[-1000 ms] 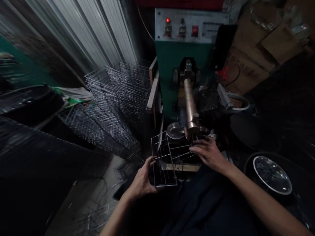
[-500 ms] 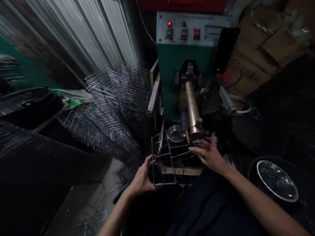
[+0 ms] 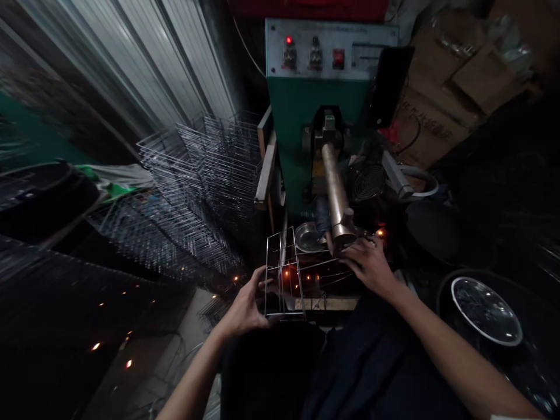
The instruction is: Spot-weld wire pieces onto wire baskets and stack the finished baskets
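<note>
A small wire rack (image 3: 284, 314) of thin metal rods is held in front of me, its gridded end upright on the left and long rods running right. My left hand (image 3: 242, 306) grips the left end, thumb at the bottom corner and fingers behind the side wire. My right hand (image 3: 371, 265) is closed on the right end, right below the tip of a copper-coloured electrode arm (image 3: 336, 192); its fingertips are partly hidden there. The arm sticks out from a green spot welding machine (image 3: 291, 134). Orange sparks (image 3: 286, 273) fly around the rack.
Stacks of wire racks (image 3: 196, 169) stand at left beside a wooden bar (image 3: 266, 175). A round metal dish (image 3: 308, 237) lies under the arm. At right are a bowl of small shiny parts (image 3: 486, 312), a dark round pan (image 3: 431, 230) and cardboard boxes (image 3: 431, 131).
Glowing sparks have appeared around the electrode tip, under the rack and across the floor at left. The view has shifted slightly; both hands keep their hold on the rack.
</note>
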`<state>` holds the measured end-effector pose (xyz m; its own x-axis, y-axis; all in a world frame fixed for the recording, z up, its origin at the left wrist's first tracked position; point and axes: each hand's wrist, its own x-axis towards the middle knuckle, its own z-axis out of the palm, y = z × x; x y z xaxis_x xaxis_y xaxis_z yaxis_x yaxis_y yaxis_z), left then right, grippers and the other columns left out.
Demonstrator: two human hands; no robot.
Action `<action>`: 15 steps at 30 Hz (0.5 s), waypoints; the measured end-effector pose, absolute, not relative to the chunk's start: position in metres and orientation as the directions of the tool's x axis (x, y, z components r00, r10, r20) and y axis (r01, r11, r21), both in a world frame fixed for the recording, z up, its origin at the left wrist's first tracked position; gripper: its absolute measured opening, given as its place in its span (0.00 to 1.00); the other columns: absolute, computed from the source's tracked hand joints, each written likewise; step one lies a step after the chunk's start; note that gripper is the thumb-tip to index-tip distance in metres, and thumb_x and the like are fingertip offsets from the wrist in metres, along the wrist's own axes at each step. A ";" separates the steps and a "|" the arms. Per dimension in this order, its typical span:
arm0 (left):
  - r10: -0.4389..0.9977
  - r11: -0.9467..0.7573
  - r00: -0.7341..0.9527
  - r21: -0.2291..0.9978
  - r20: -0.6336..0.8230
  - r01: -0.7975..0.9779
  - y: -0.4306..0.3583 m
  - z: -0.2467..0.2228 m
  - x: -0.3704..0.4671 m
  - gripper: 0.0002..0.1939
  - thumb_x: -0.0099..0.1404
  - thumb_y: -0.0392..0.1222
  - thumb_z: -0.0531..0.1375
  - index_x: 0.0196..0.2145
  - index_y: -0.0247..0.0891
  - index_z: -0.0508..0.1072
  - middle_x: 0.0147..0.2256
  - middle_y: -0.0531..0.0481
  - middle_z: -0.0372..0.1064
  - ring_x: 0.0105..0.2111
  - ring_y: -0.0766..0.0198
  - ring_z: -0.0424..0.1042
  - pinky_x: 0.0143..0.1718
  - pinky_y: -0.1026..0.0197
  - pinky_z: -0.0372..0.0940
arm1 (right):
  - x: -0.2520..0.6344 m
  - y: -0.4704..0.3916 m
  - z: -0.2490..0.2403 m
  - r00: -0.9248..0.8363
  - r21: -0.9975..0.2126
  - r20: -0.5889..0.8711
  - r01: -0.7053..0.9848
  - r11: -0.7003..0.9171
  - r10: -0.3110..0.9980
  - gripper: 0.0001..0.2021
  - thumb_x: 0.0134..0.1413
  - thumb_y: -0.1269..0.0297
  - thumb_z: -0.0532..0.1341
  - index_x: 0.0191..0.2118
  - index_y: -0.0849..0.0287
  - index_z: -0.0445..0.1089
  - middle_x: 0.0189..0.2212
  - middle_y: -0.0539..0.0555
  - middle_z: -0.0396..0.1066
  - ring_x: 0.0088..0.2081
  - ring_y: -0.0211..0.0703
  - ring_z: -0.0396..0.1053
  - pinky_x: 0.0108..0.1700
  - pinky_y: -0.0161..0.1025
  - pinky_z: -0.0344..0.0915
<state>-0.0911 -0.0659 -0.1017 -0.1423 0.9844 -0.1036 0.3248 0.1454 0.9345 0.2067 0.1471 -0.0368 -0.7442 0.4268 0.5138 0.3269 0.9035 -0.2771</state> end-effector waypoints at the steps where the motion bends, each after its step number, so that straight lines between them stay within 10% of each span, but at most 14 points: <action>1: 0.985 0.147 -0.136 0.941 -0.110 0.305 -0.061 -0.101 -0.094 0.56 0.44 0.33 0.71 0.66 0.48 0.48 0.62 0.34 0.64 0.65 0.36 0.65 0.55 0.39 0.73 | 0.204 0.149 -0.037 -0.737 -0.270 0.526 0.328 0.905 0.424 0.04 0.69 0.69 0.62 0.43 0.54 0.75 0.39 0.52 0.79 0.46 0.50 0.72 0.57 0.53 0.50; 9: 0.997 0.080 -0.032 0.944 -0.073 0.320 -0.043 -0.090 -0.110 0.54 0.51 0.38 0.73 0.67 0.51 0.47 0.66 0.34 0.57 0.67 0.38 0.62 0.60 0.35 0.68 | 0.243 0.164 -0.028 -0.619 -0.306 0.568 0.453 0.837 0.542 0.07 0.69 0.63 0.60 0.45 0.54 0.76 0.42 0.54 0.80 0.47 0.52 0.74 0.60 0.55 0.56; 15: 0.999 0.050 -0.024 0.951 -0.045 0.305 -0.053 -0.103 -0.104 0.68 0.50 0.48 0.77 0.72 0.54 0.34 0.73 0.30 0.40 0.73 0.36 0.45 0.68 0.28 0.53 | 0.446 0.242 -0.103 -0.020 -0.393 0.278 0.910 0.133 0.960 0.15 0.58 0.50 0.60 0.33 0.57 0.77 0.33 0.67 0.76 0.38 0.66 0.76 0.41 0.54 0.68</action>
